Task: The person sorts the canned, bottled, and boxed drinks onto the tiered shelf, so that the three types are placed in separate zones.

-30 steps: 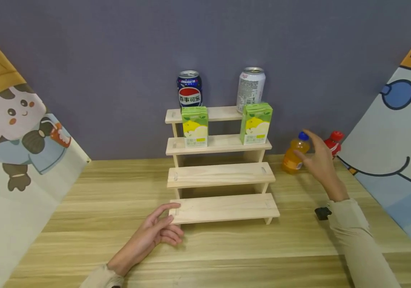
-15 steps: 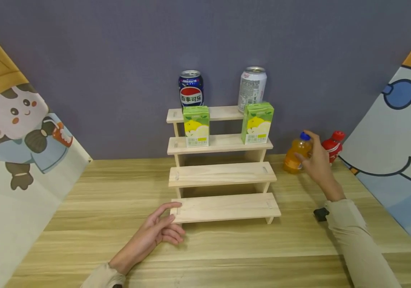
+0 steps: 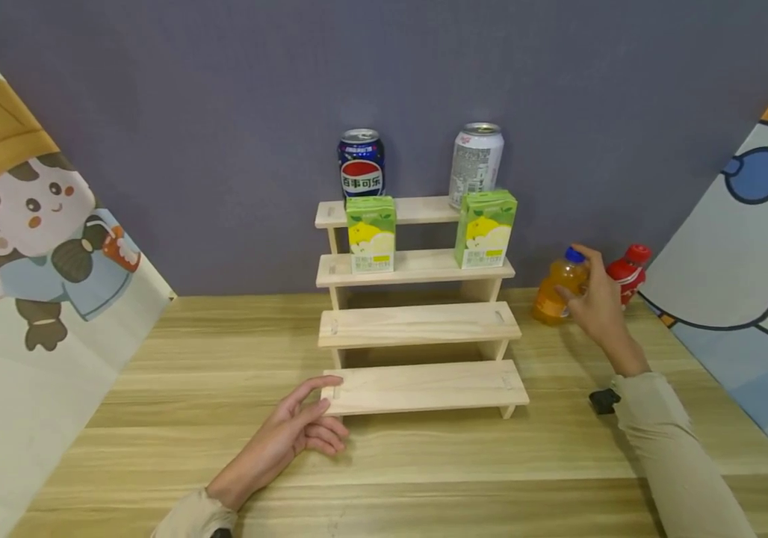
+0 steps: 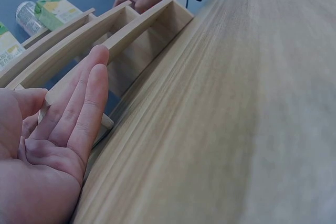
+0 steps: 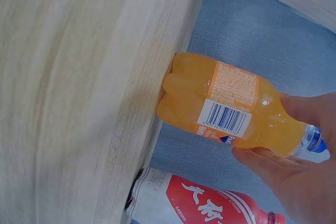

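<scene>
Right of the shelf, the right hand pinches the orange bottle, seemingly securing it; lifting would need a firm hold. The relaxed left hand touches the shelf's near-left corner.

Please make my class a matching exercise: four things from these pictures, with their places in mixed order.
Things:
1. blue can
2. juice boxes
3. orange bottle
4. left hand

Places:
A. at one end of the bottom shelf
B. in the grasp of the right hand
C. on the top shelf
D. on the second shelf down

Pairs: 1-C, 2-D, 3-B, 4-A
</scene>
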### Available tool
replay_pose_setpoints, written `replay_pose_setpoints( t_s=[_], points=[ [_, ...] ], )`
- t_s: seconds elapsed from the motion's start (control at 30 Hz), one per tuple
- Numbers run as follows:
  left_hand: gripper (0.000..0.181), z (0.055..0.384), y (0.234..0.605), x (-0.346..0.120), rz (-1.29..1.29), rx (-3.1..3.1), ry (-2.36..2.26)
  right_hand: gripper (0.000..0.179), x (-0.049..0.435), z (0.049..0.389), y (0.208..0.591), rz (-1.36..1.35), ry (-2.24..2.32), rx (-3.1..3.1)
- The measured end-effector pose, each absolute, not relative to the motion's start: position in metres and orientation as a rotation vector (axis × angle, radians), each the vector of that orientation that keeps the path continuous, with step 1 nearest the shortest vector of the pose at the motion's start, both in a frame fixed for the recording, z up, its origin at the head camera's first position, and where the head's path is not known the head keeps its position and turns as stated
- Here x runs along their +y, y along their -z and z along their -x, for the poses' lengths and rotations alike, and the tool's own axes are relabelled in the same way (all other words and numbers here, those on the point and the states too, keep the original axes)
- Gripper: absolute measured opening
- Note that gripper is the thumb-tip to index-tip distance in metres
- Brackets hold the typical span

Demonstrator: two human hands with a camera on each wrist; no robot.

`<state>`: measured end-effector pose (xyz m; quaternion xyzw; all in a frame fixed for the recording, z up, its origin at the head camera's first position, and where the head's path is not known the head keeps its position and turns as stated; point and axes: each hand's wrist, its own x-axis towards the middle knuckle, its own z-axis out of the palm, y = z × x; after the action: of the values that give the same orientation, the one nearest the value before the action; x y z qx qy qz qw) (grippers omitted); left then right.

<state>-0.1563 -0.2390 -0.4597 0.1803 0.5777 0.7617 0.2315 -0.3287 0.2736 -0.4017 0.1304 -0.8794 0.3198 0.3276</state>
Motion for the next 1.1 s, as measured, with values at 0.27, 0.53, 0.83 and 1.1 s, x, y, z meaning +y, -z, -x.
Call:
replay_pose_setpoints(
  t_s=[0.27,0.53,0.83,1.1],
  points=[
    [0.047,0.156,0.458,-0.239,-0.512,1.582,-2.101,0.077,0.273,0.326,0.399,-0.367,-0.836,-2.299],
    [0.046,0.156,0.46,-0.238,-0.473,1.582,-2.103,0.076,0.272,0.326,0.397,-0.378,-0.806,-2.318],
    [0.046,0.156,0.46,-0.238,-0.5,1.571,-2.108,0.077,0.271,0.323,0.396,-0.386,-0.792,-2.33],
    [0.047,0.156,0.46,-0.239,-0.529,1.568,-2.096,0.077,0.271,0.314,0.394,-0.395,-0.753,-2.278]
  ],
)
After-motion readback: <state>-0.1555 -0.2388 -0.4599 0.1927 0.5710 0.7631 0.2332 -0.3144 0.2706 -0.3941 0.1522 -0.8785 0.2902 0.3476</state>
